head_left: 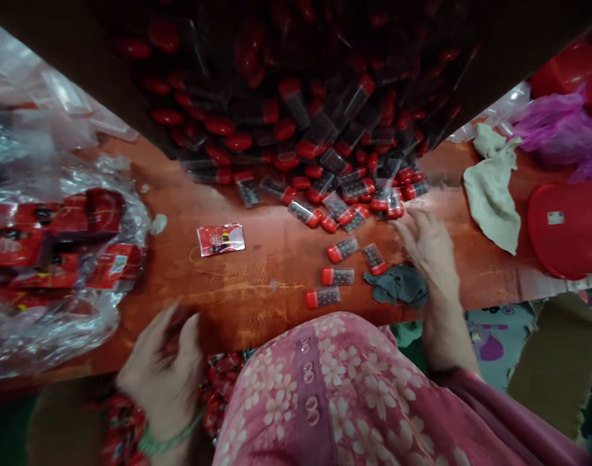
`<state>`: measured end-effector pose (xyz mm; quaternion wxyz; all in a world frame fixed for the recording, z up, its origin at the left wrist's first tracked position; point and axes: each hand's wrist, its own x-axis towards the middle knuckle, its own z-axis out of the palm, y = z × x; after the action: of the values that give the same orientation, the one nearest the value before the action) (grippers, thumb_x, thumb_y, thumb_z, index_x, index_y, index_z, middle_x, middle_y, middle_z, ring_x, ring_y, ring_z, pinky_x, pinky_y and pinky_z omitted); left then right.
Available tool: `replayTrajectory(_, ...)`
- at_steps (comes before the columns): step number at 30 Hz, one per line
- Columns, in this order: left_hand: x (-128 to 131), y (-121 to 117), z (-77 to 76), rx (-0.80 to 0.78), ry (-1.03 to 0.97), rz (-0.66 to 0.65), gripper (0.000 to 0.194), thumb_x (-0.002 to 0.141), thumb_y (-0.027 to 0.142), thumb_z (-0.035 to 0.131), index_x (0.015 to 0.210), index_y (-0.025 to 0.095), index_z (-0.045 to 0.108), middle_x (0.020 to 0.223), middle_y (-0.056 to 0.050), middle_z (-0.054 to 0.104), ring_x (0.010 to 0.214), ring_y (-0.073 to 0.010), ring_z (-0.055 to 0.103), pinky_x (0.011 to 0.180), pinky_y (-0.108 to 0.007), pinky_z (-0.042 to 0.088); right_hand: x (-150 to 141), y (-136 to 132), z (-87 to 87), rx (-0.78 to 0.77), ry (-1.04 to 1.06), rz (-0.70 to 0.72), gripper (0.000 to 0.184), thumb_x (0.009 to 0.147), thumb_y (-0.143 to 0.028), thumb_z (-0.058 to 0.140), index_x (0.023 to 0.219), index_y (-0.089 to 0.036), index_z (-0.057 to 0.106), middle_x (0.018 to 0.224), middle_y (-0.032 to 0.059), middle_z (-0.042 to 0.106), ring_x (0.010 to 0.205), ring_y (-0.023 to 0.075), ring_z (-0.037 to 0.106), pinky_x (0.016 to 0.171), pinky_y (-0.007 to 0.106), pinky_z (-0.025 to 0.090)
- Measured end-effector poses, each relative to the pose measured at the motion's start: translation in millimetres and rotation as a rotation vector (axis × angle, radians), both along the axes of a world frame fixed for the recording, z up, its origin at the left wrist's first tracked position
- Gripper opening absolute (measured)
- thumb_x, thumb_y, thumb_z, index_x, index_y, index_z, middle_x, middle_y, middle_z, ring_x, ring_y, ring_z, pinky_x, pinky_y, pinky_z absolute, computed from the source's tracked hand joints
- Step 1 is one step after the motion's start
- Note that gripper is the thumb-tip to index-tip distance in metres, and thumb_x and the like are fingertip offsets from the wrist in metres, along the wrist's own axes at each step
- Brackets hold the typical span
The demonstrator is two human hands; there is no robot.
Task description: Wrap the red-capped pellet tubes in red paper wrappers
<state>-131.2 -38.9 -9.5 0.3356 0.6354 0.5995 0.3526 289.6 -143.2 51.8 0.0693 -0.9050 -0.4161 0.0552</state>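
Observation:
My right hand [429, 249] reaches over the table with its fingers spread, at the right edge of a heap of small clear containers with red caps [337, 207]. I see nothing in its grasp. Several of these containers, such as a red-capped container [338, 276] with dark dotted contents, lie apart from the heap in front of me. My left hand [164, 369], slightly blurred, hovers at the table's near edge, thumb and fingers apart with nothing visible between them. Beyond it, a small stack of red printed cards [221, 239] lies flat with a thin loop beside it.
A large dark box [145, 123] full of red-capped containers opens toward me. On the left, a clear plastic bag [82, 330] holds red card packs. A dark crumpled cloth [398, 285], a pale cloth [493, 188] and a red basin [568, 239] are on the right.

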Motion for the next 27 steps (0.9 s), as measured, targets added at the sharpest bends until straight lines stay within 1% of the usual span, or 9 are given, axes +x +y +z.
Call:
replayTrajectory(1,17.0,9.9,-1.0,0.145,0.089,0.007,0.049,0.077,0.029,0.081,0.123,0.044,0.072,0.128,0.008,0.074,0.117,-0.0331,0.071,0.11,-0.059,0.052,7.8,-7.4,1.3,-0.138,-0.035,-0.072,0.057,0.102,-0.05,0.046,0.14,-0.01,0.059,0.136,0.0244,0.064,0.122,0.0415,0.062,0.101,0.057,0.05)
replayTrajectory(2,32.2,20.0,-2.1,0.207,0.145,-0.082,0.055,0.079,0.028,0.08,0.131,0.038,0.069,0.136,0.001,0.071,0.125,-0.0343,0.067,0.114,-0.059,0.049,12.9,-13.4,0.8,-0.282,-0.042,-0.137,0.059,0.102,-0.053,0.043,0.139,-0.01,0.06,0.132,0.0266,0.065,0.117,0.0442,0.064,0.095,0.059,0.051)
replayTrajectory(5,64.4,48.6,-8.7,0.203,0.234,-0.37,0.059,0.086,0.025,0.071,0.143,0.025,0.06,0.157,-0.01,0.052,0.151,-0.0344,0.042,0.126,-0.056,0.035,9.1,-17.6,-8.4,-0.478,-0.05,-0.193,0.062,0.101,-0.056,0.041,0.13,-0.006,0.064,0.124,0.0294,0.067,0.115,0.048,0.064,0.092,0.06,0.052)
replayTrajectory(9,77.5,73.4,-25.2,0.155,0.267,-0.453,0.045,0.088,0.026,0.067,0.133,0.026,0.068,0.156,-0.008,0.053,0.151,-0.0362,0.042,0.127,-0.06,0.029,-25.4,6.4,-19.5,-0.28,0.062,-0.053,0.062,0.101,-0.048,0.05,0.145,-0.004,0.053,0.14,0.0289,0.06,0.126,0.0437,0.059,0.106,0.057,0.048)
replayTrajectory(14,70.3,85.5,-49.7,0.38,0.335,-0.452,0.035,0.092,0.019,0.064,0.125,0.025,0.073,0.139,-0.01,0.068,0.14,-0.0306,0.057,0.119,-0.05,0.045,-61.5,14.0,-13.7,0.078,0.367,0.306,0.078,0.096,-0.054,0.059,0.159,-0.013,0.036,0.164,0.0238,0.036,0.152,0.0346,0.038,0.122,0.053,0.039)
replayTrajectory(17,67.2,87.7,-58.2,0.474,0.37,-0.449,0.032,0.092,0.017,0.063,0.121,0.024,0.074,0.132,-0.01,0.073,0.136,-0.0289,0.061,0.116,-0.047,0.049,-75.9,-1.9,-17.6,-0.009,0.387,0.507,0.103,0.079,-0.056,0.08,0.162,-0.019,0.032,0.169,0.0227,0.026,0.155,0.0415,0.029,0.121,0.061,0.037)
replayTrajectory(19,67.6,89.1,-60.4,0.509,0.361,-0.433,0.029,0.092,0.017,0.065,0.118,0.025,0.074,0.128,-0.009,0.075,0.133,-0.0283,0.063,0.114,-0.046,0.05,-84.2,-8.2,-27.4,-0.089,0.36,0.579,0.106,0.074,-0.054,0.085,0.162,-0.024,0.034,0.17,0.0224,0.024,0.156,0.0477,0.023,0.117,0.07,0.035)
replayTrajectory(24,72.9,93.1,-55.1,0.648,0.357,-0.415,0.022,0.088,0.019,0.072,0.11,0.023,0.076,0.115,-0.011,0.078,0.116,-0.0283,0.071,0.097,-0.043,0.053,-97.5,8.2,-52.4,-0.085,0.25,0.666,0.072,0.09,-0.055,0.068,0.154,-0.027,0.049,0.17,0.0188,0.029,0.157,0.0484,0.018,0.117,0.077,0.027)
replayTrajectory(27,74.9,93.8,-48.1,0.727,0.361,-0.386,0.016,0.086,0.018,0.074,0.101,0.022,0.076,0.103,-0.01,0.079,0.097,-0.0258,0.071,0.085,-0.04,0.052,-97.0,29.7,-56.5,-0.094,0.204,0.612,0.069,0.093,-0.054,0.063,0.155,-0.027,0.047,0.169,0.0217,0.029,0.156,0.0479,0.024,0.114,0.08,0.027)
